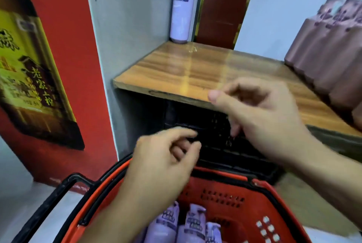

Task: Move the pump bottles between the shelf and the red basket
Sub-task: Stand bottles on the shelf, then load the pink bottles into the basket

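One lilac pump bottle (pixel 181 9) stands upright at the back left corner of the wooden shelf (pixel 176 70). Three more lilac pump bottles (pixel 194 225) lie in the red basket (pixel 225 193) at the bottom of the view. My left hand (pixel 162 162) hovers above the basket's far rim, fingers loosely curled, holding nothing. My right hand (pixel 258 117) hangs in front of the shelf's front edge, fingers relaxed and empty.
Brown pump bottles (pixel 329 62) stand in a row on the shelf's right side. A grey wall panel (pixel 127 27) bounds the shelf on the left, with a red poster (pixel 39 66) beyond. A black crate (pixel 225 144) sits below the shelf. The basket's black handle (pixel 64 186) lies at left.
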`<state>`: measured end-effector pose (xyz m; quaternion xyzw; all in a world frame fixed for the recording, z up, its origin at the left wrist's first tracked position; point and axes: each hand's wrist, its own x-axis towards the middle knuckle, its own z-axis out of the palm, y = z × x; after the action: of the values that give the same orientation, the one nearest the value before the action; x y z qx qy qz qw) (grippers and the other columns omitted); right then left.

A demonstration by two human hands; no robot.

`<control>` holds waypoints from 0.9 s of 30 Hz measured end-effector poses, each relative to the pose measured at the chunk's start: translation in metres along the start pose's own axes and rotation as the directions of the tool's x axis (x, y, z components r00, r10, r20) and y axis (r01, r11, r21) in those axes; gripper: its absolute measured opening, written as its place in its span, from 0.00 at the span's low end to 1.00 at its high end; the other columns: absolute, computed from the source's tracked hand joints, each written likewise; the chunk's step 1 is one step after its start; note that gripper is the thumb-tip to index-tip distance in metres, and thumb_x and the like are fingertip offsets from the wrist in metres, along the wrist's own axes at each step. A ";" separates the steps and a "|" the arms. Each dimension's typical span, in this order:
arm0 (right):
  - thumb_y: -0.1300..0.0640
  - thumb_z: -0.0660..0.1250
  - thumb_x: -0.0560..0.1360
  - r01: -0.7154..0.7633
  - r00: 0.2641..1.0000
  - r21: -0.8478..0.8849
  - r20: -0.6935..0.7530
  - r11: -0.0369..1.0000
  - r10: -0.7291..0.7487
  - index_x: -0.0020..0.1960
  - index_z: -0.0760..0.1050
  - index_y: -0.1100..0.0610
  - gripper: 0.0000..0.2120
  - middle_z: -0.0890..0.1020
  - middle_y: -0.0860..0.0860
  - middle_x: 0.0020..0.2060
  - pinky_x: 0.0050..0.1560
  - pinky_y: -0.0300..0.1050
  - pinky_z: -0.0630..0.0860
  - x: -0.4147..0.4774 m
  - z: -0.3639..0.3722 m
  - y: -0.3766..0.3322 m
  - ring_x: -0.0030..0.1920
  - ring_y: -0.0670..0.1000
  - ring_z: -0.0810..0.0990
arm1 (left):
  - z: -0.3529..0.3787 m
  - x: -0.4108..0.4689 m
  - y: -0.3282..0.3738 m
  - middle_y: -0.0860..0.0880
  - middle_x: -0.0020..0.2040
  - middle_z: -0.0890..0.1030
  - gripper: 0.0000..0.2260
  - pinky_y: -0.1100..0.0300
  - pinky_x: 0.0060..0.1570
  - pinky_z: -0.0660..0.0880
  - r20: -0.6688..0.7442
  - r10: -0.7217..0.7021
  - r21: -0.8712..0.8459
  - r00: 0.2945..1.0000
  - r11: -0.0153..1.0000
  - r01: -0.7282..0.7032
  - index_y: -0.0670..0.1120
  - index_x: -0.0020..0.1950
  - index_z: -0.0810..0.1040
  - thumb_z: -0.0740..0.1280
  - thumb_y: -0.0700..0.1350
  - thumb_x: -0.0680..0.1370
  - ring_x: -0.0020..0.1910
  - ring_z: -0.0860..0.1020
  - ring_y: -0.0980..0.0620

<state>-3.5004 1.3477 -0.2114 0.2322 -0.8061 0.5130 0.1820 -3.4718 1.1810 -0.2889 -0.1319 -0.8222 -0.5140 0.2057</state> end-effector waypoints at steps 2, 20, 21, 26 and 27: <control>0.51 0.74 0.74 -0.047 0.995 0.038 -0.081 0.998 0.050 0.33 0.80 0.56 0.14 0.71 0.45 0.20 0.25 0.43 0.68 0.065 -0.011 0.002 0.21 0.49 0.70 | -0.008 0.046 0.018 0.58 0.35 0.83 0.06 0.73 0.34 0.71 -0.102 0.105 0.008 0.989 0.995 -0.104 0.55 0.45 0.85 0.70 0.51 0.71 0.33 0.79 0.60; 0.53 0.76 0.75 -0.410 0.895 0.216 -0.093 0.886 0.437 0.71 0.70 0.63 0.30 0.80 0.54 0.60 0.39 0.40 0.75 0.376 0.041 0.192 0.45 0.51 0.78 | 0.010 0.193 -0.040 0.56 0.47 0.83 0.12 0.58 0.56 0.74 -0.110 0.045 0.641 0.993 0.767 0.036 0.53 0.51 0.84 0.68 0.56 0.73 0.51 0.79 0.52; 0.52 0.77 0.75 -0.408 0.897 0.214 -0.085 0.887 0.433 0.73 0.67 0.63 0.34 0.77 0.55 0.67 0.46 0.43 0.74 0.387 0.046 0.197 0.51 0.52 0.78 | 0.010 0.193 -0.040 0.56 0.47 0.83 0.13 0.58 0.57 0.74 -0.128 0.041 0.634 0.991 0.772 0.050 0.54 0.51 0.84 0.67 0.57 0.72 0.52 0.78 0.52; 0.50 0.78 0.73 -0.424 0.900 0.149 -0.037 0.893 0.433 0.78 0.60 0.59 0.42 0.70 0.54 0.74 0.63 0.54 0.77 0.421 0.070 0.214 0.68 0.57 0.76 | 0.009 0.190 -0.045 0.59 0.43 0.81 0.10 0.61 0.52 0.72 -0.207 0.063 0.629 0.976 0.773 0.083 0.57 0.50 0.82 0.67 0.59 0.74 0.50 0.77 0.57; 0.50 0.79 0.72 -0.411 0.907 0.159 -0.033 0.898 0.421 0.77 0.61 0.58 0.41 0.72 0.53 0.71 0.55 0.51 0.79 0.427 0.073 0.214 0.63 0.55 0.78 | 0.010 0.190 -0.047 0.59 0.43 0.80 0.10 0.63 0.52 0.71 -0.219 0.067 0.631 0.973 0.771 0.089 0.57 0.50 0.82 0.66 0.60 0.74 0.50 0.77 0.58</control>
<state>-3.9768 1.2792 -0.1731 0.0504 -0.7901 0.6061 0.0770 -3.6607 1.1703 -0.2395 0.0106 -0.9190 -0.2181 0.3283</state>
